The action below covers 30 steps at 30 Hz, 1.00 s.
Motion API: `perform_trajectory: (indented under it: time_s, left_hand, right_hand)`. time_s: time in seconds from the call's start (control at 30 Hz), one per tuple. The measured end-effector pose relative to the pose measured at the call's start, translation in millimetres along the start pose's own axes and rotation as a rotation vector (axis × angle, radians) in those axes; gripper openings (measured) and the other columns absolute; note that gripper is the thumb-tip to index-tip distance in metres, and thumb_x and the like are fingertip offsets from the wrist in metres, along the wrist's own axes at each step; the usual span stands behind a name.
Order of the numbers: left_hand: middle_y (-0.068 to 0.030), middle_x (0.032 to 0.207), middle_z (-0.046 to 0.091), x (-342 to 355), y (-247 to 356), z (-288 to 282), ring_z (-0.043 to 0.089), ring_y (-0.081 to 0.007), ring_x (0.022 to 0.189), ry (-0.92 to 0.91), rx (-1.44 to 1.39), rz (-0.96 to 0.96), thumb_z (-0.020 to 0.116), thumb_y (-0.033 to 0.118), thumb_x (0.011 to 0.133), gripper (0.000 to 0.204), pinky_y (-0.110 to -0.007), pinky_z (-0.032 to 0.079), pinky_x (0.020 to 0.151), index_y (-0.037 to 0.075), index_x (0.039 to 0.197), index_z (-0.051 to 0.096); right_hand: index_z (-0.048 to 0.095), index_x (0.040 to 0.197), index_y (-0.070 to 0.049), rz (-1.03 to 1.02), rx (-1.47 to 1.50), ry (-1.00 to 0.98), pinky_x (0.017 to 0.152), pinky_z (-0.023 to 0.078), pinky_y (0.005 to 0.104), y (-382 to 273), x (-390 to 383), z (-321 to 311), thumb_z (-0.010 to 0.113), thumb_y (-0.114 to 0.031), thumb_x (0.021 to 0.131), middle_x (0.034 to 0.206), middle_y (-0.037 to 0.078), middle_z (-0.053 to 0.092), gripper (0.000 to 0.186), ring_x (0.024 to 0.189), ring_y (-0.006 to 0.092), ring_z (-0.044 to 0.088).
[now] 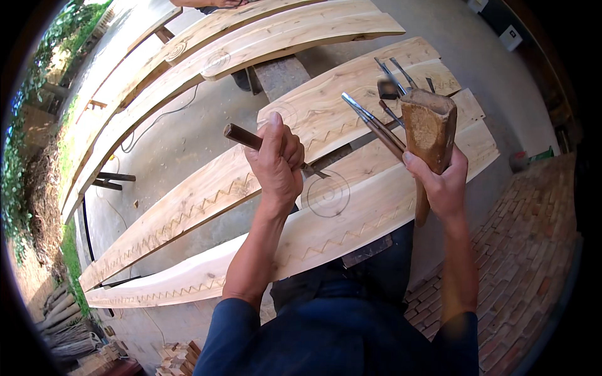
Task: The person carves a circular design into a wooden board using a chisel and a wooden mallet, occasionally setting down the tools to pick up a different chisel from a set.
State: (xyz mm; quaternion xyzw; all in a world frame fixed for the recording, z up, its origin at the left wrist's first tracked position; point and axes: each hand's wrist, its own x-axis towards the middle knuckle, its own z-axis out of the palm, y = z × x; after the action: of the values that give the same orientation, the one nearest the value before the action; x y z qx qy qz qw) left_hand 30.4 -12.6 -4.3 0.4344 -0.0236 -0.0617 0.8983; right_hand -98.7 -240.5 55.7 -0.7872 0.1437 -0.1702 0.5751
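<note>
My left hand [276, 160] is closed in a fist round a wood carving chisel [243, 136]; its dark handle sticks out to the left and its metal blade points right, over the nearest board. In my right hand [442, 178] is a worn wooden mallet [429, 119], head up and handle down. Beneath both hands lies a long curved pale wooden board [376, 207] with a zigzag line along it and a drawn circle [328, 194] of rings. Several more chisels [376, 125] rest on the boards just left of the mallet.
A second zigzag-marked board [207, 188] lies beyond the nearest one. Further off, long curved beams [301, 34] stand on supports, with another person's hand [229, 3] at the top edge. Brick paving [520, 244] is at right; stacked wood blocks [179, 358] sit lower left.
</note>
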Motion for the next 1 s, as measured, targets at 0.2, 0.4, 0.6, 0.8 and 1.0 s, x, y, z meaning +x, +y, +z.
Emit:
perform_trajectory:
  time_s: [0.2, 0.4, 0.6, 0.8, 1.0]
  left_hand:
    - [0.0057, 0.052, 0.028, 6, -2, -2, 0.020, -0.0062, 0.042, -0.052, 0.020, -0.001, 0.058, 0.033, 0.109, 0.047, -0.027, 0.017, 0.042, 0.016, 0.070, 0.038]
    - [0.0054, 0.052, 0.029, 5, -3, -5, 0.021, -0.0061, 0.042, -0.107, 0.033, -0.026, 0.058, 0.032, 0.108, 0.046, -0.027, 0.018, 0.041, 0.016, 0.070, 0.038]
    - [0.0067, 0.054, 0.029, 5, -3, -2, 0.022, -0.0054, 0.044, -0.113, -0.022, -0.055, 0.066, 0.028, 0.104, 0.048, -0.026, 0.017, 0.042, 0.016, 0.066, 0.040]
    - [0.0054, 0.052, 0.028, 7, -4, -7, 0.021, -0.0065, 0.042, -0.146, 0.041, -0.041, 0.056, 0.032, 0.109, 0.045, -0.028, 0.018, 0.042, 0.016, 0.070, 0.039]
    - [0.0053, 0.052, 0.028, 6, -3, -9, 0.020, -0.0068, 0.043, -0.166, 0.035, -0.052, 0.056, 0.032, 0.109, 0.046, -0.028, 0.018, 0.042, 0.016, 0.070, 0.038]
  right_hand:
    - [0.070, 0.115, 0.002, 0.012, -0.057, 0.037, 0.089, 0.054, 0.0302, 11, -8, -9, 0.079, -0.006, 0.085, 0.105, 0.007, 0.074, 0.032, 0.096, 0.0136, 0.068]
    - [0.069, 0.115, 0.002, 0.012, -0.068, 0.019, 0.090, 0.054, 0.0309, 11, -8, -11, 0.080, -0.006, 0.085, 0.106, 0.007, 0.074, 0.033, 0.097, 0.0143, 0.069]
    - [0.068, 0.119, 0.002, -0.014, -0.109, 0.017, 0.093, 0.053, 0.0326, 10, -8, -11, 0.080, -0.007, 0.084, 0.112, 0.010, 0.073, 0.038, 0.102, 0.0169, 0.069]
    - [0.067, 0.120, 0.003, -0.017, -0.114, 0.024, 0.093, 0.053, 0.0345, 13, -8, -10, 0.081, -0.009, 0.083, 0.110, 0.011, 0.073, 0.041, 0.100, 0.0191, 0.069]
    - [0.069, 0.116, 0.003, -0.011, -0.115, 0.024, 0.091, 0.053, 0.0348, 18, -8, -9, 0.082, -0.009, 0.082, 0.108, 0.011, 0.073, 0.038, 0.098, 0.0197, 0.069]
